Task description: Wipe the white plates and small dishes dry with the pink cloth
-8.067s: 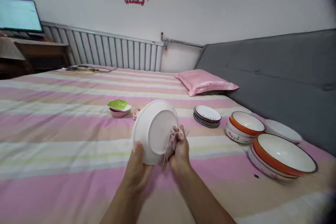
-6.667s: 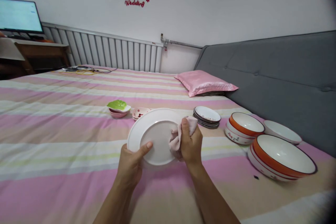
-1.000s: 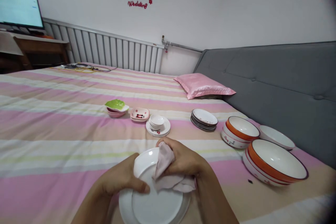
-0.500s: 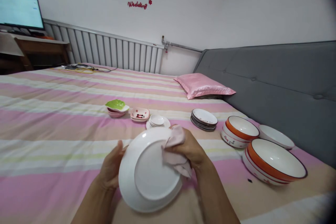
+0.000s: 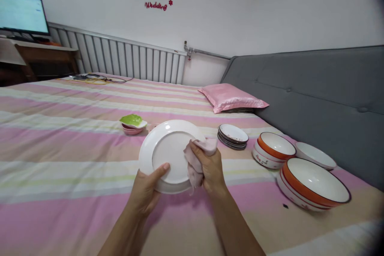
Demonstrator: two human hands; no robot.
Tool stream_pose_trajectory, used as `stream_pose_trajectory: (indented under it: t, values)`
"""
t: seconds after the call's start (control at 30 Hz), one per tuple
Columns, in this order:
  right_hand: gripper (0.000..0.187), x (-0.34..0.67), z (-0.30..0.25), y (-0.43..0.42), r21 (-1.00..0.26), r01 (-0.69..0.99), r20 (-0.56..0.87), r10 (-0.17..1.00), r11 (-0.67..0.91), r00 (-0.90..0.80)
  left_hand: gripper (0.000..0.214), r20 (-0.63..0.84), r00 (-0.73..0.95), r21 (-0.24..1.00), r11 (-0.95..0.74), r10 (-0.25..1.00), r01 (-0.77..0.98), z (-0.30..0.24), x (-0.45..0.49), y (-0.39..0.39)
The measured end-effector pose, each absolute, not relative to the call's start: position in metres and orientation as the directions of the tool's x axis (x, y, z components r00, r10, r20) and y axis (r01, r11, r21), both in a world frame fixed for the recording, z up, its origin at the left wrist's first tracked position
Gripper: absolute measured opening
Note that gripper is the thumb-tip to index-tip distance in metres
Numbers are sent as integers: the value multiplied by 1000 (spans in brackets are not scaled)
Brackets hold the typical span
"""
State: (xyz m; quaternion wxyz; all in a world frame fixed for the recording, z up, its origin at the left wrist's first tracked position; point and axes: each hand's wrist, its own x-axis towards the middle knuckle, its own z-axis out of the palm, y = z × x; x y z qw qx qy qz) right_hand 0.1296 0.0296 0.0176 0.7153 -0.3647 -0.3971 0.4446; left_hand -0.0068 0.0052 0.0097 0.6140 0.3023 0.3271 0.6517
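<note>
A white plate (image 5: 168,156) is held up above the bed, its underside with the raised foot ring facing me. My left hand (image 5: 147,190) grips its lower left edge, thumb lying across the underside and fingers hidden behind. In my right hand (image 5: 211,168) is a bunched pale pink cloth (image 5: 195,164), pressed against the plate's right side. Behind the plate, a pink dish (image 5: 152,127) shows only at its edge. Left of it stands a small stack of dishes topped by a green leaf-shaped dish (image 5: 132,120).
Right of my hands are a stack of small dark-edged plates (image 5: 233,134), an orange-rimmed bowl stack (image 5: 274,150), a larger orange-rimmed bowl (image 5: 313,184) and a white bowl (image 5: 316,155). A pink pillow (image 5: 232,97) lies by the grey headboard (image 5: 315,84). Cables (image 5: 99,78) lie at the far edge.
The plate has moved up and away from me, now covering the small white dishes. My left thumb has come onto its underside. The cloth hand has moved slightly along the plate's right side.
</note>
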Motion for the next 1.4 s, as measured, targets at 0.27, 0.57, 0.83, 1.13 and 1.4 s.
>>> stream_pose_trajectory:
  t: [0.27,0.57,0.83,1.13,1.4]
  values:
    - [49,151,38,19,-927,-207,278,944,312,176,77,50,166,872,38,985,-488,4,-21,4]
    - [52,160,43,14,-870,238,453,891,432,39,56,90,357,954,23,930,-299,1,-33,5]
    - [42,159,48,8,-680,574,428,883,456,-193,44,-99,362,990,128,927,-57,-3,-37,2]
    - [31,138,48,3,-404,778,578,793,482,-191,16,-36,515,998,54,857,-20,-3,-17,2]
    - [24,112,39,-1,-300,745,610,720,596,-331,30,179,337,984,-166,925,-66,-1,0,-2]
